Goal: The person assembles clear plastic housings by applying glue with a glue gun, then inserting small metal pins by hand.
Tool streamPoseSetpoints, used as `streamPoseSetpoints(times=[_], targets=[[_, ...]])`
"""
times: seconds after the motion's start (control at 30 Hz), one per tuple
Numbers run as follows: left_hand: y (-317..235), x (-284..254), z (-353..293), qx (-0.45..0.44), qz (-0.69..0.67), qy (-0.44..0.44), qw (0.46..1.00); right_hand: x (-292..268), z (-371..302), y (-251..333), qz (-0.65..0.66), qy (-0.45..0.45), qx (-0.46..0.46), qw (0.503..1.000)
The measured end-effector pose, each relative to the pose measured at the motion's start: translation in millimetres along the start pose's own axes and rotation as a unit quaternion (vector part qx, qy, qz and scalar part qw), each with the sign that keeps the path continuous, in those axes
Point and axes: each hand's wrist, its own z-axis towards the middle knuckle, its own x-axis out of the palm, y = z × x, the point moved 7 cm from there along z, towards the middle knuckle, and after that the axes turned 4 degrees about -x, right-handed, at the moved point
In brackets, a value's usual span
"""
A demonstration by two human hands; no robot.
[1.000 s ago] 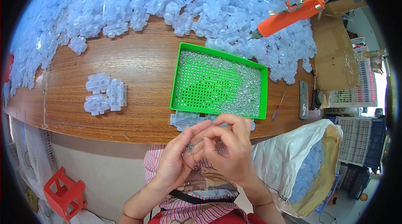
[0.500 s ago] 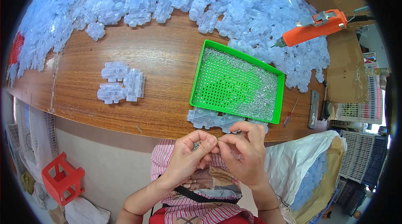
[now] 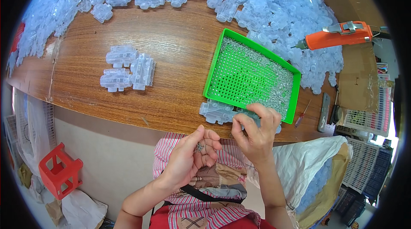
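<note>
My left hand (image 3: pixel 190 152) is cupped palm up in front of the table edge, its fingers curled round several small silver screws (image 3: pixel 199 147). My right hand (image 3: pixel 257 135) pinches thumb and forefinger together at the near edge of the table; a tiny bright screw seems to sit at the fingertips. Beneath those fingers lies a row of clear plastic housings (image 3: pixel 217 111), partly covered by my right hand. Just behind it stands a green perforated tray (image 3: pixel 209 85) with many loose silver screws (image 3: pixel 280 83), heaped mostly along its far and right sides.
Three clear housings (image 3: pixel 142 71) lie together on the left of the wooden table (image 3: pixel 175 49). A big heap of them (image 3: pixel 274 10) fills the back. An orange electric screwdriver (image 3: pixel 338 36) hangs at right, above a small hand screwdriver (image 3: pixel 302 115). A red stool (image 3: pixel 61 171) stands lower left.
My hands have come apart: the right moved toward the housings by the tray, while the left opened slightly, showing the screws in its palm. The whole view has shifted a little.
</note>
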Motion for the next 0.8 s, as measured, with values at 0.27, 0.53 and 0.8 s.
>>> streamPoseSetpoints(times=[0.27, 0.53, 0.8], targets=[[-8.7, 0.6, -0.2, 0.022, 0.002, 0.017, 1.000, 0.8, -1.2, 3.4, -0.029, 0.018, -0.025, 0.999], [-13.2, 29.4, 2.5, 0.010, -0.067, 0.074, 0.995, -23.0, 1.7, 3.6, 0.059, -0.002, 0.064, 0.996], [-7.0, 50.1, 6.7, -0.012, -0.063, 0.159, 0.985, -28.7, 6.2, 26.0, 0.141, 0.077, 0.042, 0.986]])
